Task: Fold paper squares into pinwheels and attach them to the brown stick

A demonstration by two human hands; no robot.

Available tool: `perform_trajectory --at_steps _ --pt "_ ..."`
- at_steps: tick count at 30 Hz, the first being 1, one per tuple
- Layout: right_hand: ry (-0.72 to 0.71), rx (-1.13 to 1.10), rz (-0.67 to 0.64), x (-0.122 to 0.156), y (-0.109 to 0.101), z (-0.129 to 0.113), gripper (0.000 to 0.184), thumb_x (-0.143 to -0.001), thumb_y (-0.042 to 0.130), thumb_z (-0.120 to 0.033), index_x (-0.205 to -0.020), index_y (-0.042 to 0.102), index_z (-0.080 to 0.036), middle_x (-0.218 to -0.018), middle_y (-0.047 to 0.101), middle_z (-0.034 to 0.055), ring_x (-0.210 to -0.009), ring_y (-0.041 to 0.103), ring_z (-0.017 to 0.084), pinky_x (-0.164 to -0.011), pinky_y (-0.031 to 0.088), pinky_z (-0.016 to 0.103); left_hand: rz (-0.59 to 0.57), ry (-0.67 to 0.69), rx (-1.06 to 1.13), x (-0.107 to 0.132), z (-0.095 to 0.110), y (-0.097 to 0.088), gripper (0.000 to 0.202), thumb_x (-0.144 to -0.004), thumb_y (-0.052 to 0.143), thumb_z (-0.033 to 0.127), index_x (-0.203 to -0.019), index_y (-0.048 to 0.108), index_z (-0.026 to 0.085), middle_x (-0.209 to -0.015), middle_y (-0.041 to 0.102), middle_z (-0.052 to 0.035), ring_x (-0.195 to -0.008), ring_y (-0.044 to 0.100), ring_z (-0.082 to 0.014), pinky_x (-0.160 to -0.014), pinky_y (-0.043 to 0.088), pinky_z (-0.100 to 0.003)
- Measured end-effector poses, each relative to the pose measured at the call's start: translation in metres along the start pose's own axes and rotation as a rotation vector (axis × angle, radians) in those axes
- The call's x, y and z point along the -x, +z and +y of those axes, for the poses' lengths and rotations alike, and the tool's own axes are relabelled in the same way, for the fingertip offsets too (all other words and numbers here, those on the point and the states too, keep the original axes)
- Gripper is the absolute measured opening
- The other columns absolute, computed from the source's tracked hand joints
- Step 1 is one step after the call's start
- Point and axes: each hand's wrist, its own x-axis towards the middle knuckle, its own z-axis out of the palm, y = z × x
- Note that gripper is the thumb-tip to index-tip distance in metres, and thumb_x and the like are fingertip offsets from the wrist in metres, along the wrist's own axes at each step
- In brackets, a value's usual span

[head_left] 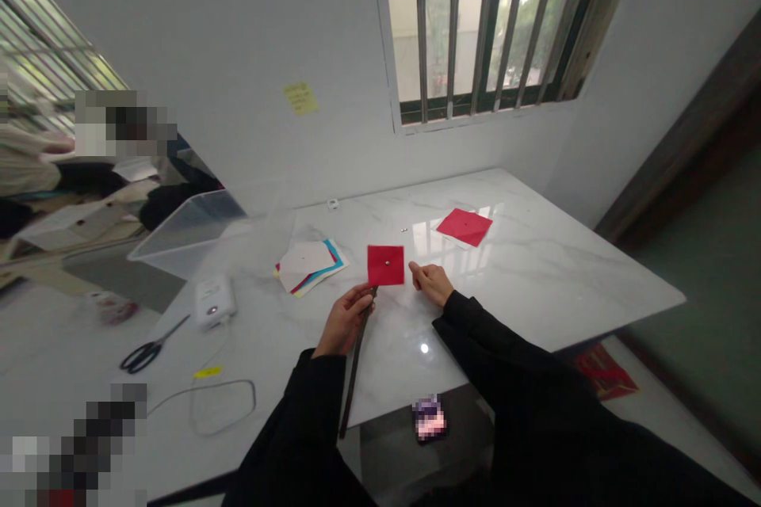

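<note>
My left hand (346,320) is closed around a thin dark stick (355,368) that slants down toward the table's near edge. A small red paper square (386,264) with a pin at its middle sits at the stick's top end. My right hand (432,282) hovers just right of the square, fingers curled together in a pinch, its contents too small to see. Both arms wear black sleeves. A second red paper square (464,226) lies flat on the white marble table (535,277) further back.
A stack of coloured papers (309,266) lies left of the hands. A clear plastic tub (190,230), a white device (212,301) with a cable, and black scissors (148,348) sit at the left. A person sits far left. A barred window is behind.
</note>
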Motion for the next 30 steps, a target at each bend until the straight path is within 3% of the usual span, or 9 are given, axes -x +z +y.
perform_trajectory --at_steps 4,8,11,13,17,23,27,28,30 --pt "-0.01 -0.043 0.08 0.0006 0.0012 -0.0012 0.061 -0.098 0.034 -0.058 -0.059 0.06 -0.019 -0.053 0.054 -0.0005 -0.055 0.053 0.013 -0.066 0.038 0.027 -0.011 0.003 -0.006 0.0002 0.0007 0.0001 0.043 -0.065 0.089 0.028 -0.105 0.077 0.018 -0.102 0.071 -0.0063 -0.085 0.062 -0.0135 -0.078 0.05 -0.023" --pt "0.037 -0.154 0.128 0.003 0.0 -0.0044 0.045 -0.095 0.042 -0.057 -0.096 0.067 -0.019 -0.053 0.051 -0.0049 -0.052 0.05 0.014 -0.059 0.038 0.025 -0.021 0.008 -0.025 0.0005 0.001 -0.0007 0.042 -0.066 0.088 0.028 -0.105 0.077 0.018 -0.102 0.071 -0.0063 -0.082 0.062 -0.0128 -0.078 0.05 -0.024" --pt "0.049 -0.204 0.129 0.0044 -0.0014 -0.0066 0.051 -0.094 0.046 -0.057 -0.124 0.06 -0.019 -0.055 0.052 -0.0059 -0.055 0.053 0.015 -0.059 0.04 0.025 -0.025 0.007 -0.027 0.0003 0.0005 -0.0014 0.041 -0.066 0.088 0.029 -0.105 0.077 0.018 -0.102 0.071 -0.0061 -0.081 0.061 -0.0124 -0.077 0.05 -0.024" --pt "0.04 -0.21 0.115 0.0046 -0.0018 -0.0068 0.055 -0.094 0.046 -0.057 -0.133 0.057 -0.019 -0.056 0.052 -0.0057 -0.056 0.055 0.015 -0.061 0.041 0.025 -0.029 0.004 -0.028 0.0003 0.0002 -0.0014 0.041 -0.067 0.088 0.029 -0.105 0.077 0.018 -0.102 0.071 -0.0062 -0.081 0.062 -0.0127 -0.077 0.05 -0.024" --pt "0.02 -0.172 0.082 0.0037 -0.0012 -0.005 0.052 -0.096 0.043 -0.055 -0.129 0.064 -0.019 -0.057 0.054 -0.0039 -0.058 0.056 0.015 -0.064 0.041 0.026 -0.026 0.007 -0.027 0.0005 0.0006 -0.0005 0.041 -0.066 0.088 0.028 -0.103 0.077 0.017 -0.102 0.071 -0.0068 -0.083 0.062 -0.014 -0.078 0.049 -0.025" --pt "-0.023 -0.064 0.073 0.0031 -0.0018 -0.0057 0.048 -0.098 0.041 -0.053 -0.105 0.074 -0.019 -0.061 0.058 -0.0012 -0.062 0.058 0.016 -0.067 0.041 0.027 -0.01 0.004 -0.023 0.0004 0.0009 0.0 0.042 -0.064 0.089 0.029 -0.103 0.077 0.017 -0.101 0.071 -0.0063 -0.081 0.062 -0.0139 -0.077 0.05 -0.026" --pt "0.018 -0.107 0.092 0.003 -0.0019 -0.0061 0.05 -0.096 0.044 -0.054 -0.119 0.069 -0.018 -0.059 0.058 -0.0029 -0.059 0.055 0.015 -0.066 0.041 0.026 -0.002 0.003 -0.016 0.0002 0.0007 0.0006 0.042 -0.063 0.089 0.028 -0.102 0.077 0.017 -0.1 0.071 -0.0063 -0.08 0.062 -0.0136 -0.075 0.05 -0.025" --pt "0.031 -0.109 0.088 0.0027 -0.0019 -0.0059 0.05 -0.096 0.043 -0.055 -0.115 0.07 -0.018 -0.058 0.057 -0.0031 -0.058 0.055 0.015 -0.065 0.04 0.026 -0.003 0.005 -0.018 0.0002 0.0007 0.0007 0.042 -0.064 0.089 0.028 -0.102 0.077 0.017 -0.099 0.071 -0.0065 -0.08 0.062 -0.0137 -0.075 0.049 -0.025" --pt "0.031 -0.067 0.054 0.0021 -0.0019 -0.0054 0.056 -0.097 0.037 -0.058 -0.088 0.074 -0.017 -0.053 0.053 -0.0021 -0.056 0.053 0.014 -0.066 0.039 0.026 -0.005 0.008 -0.018 0.0003 0.0007 0.0008 0.041 -0.064 0.088 0.028 -0.102 0.076 0.016 -0.099 0.071 -0.0068 -0.081 0.062 -0.0142 -0.075 0.049 -0.025"
